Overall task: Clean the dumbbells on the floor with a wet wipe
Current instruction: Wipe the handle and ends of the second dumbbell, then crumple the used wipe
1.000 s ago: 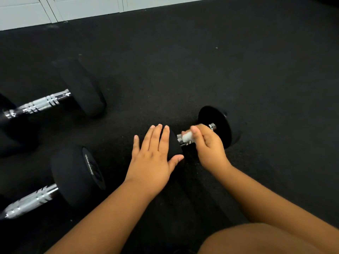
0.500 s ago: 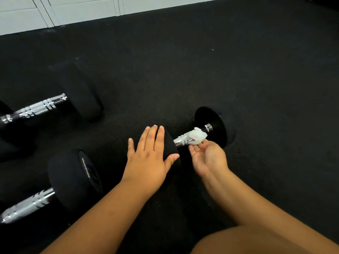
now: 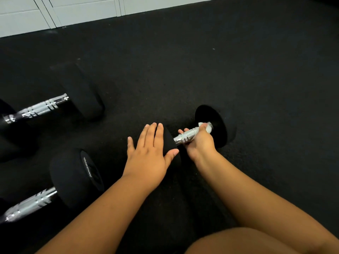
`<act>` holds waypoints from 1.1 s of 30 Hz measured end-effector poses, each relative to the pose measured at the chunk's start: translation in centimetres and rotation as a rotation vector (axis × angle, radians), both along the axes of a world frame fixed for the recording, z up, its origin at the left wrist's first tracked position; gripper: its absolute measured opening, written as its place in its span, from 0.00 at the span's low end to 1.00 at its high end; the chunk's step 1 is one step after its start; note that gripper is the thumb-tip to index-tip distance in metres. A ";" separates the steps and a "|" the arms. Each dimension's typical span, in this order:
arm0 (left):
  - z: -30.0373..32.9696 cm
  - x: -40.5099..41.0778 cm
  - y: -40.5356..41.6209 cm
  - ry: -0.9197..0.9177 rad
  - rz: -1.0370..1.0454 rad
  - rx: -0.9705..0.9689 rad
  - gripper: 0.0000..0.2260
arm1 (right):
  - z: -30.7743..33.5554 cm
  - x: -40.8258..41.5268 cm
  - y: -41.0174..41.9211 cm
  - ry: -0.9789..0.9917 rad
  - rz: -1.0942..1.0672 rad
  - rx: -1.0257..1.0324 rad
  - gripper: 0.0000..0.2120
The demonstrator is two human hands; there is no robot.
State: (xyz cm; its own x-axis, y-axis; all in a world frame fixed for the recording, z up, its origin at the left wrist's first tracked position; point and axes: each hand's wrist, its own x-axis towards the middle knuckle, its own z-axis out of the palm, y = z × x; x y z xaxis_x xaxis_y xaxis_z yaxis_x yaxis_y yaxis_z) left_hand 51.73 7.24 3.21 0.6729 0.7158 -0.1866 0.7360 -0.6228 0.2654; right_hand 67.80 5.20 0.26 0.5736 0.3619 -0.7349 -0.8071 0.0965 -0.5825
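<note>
A small black dumbbell with a chrome handle (image 3: 186,136) lies on the floor in the middle. My left hand (image 3: 148,154) rests flat, fingers spread, on its near black head. My right hand (image 3: 200,142) curls under and around the handle, pressing a white wet wipe (image 3: 206,126) against the handle's far end, next to the far head (image 3: 214,123). Most of the wipe is hidden by my fingers.
Two larger black dumbbells lie to the left, one near (image 3: 73,178) and one farther back (image 3: 80,92), both with chrome handles. Black rubber flooring (image 3: 238,70) runs all around. White wall panels (image 3: 73,10) stand at the top left. My knee (image 3: 256,242) fills the bottom right.
My right hand has turned from over the handle to under it and slid the wipe toward the far head, baring the knurled chrome. My left hand has stayed on the near head.
</note>
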 end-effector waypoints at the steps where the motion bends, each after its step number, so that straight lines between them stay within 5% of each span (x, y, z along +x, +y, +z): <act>1: 0.1 0.0 0.2 0.009 -0.007 -0.009 0.36 | -0.1 0.1 -0.4 -0.022 0.015 -0.009 0.18; 11: 2.0 -0.3 2.4 -0.013 -0.006 -0.155 0.33 | 3.6 -0.7 -5.6 -0.350 0.412 -0.389 0.15; 14: 3.3 -0.7 2.5 -0.268 0.117 -0.276 0.27 | 6.3 -2.6 -5.3 -0.573 0.612 -0.265 0.10; 18: 7.6 -1.3 2.5 -0.764 0.370 -0.886 0.13 | 10.8 -4.3 -2.7 -1.029 0.840 -0.192 0.12; 20: 9.4 -2.0 3.2 -0.880 0.431 -0.977 0.10 | 13.5 -5.3 -1.0 -1.168 0.916 -0.183 0.14; 28: 18.8 -12.9 10.7 -1.065 0.548 -0.771 0.11 | 22.1 -12.5 8.1 -1.269 1.299 0.188 0.17; 33: 23.9 -23.5 13.4 -1.105 0.612 -0.500 0.05 | 26.2 -21.5 13.6 -1.017 1.489 0.510 0.12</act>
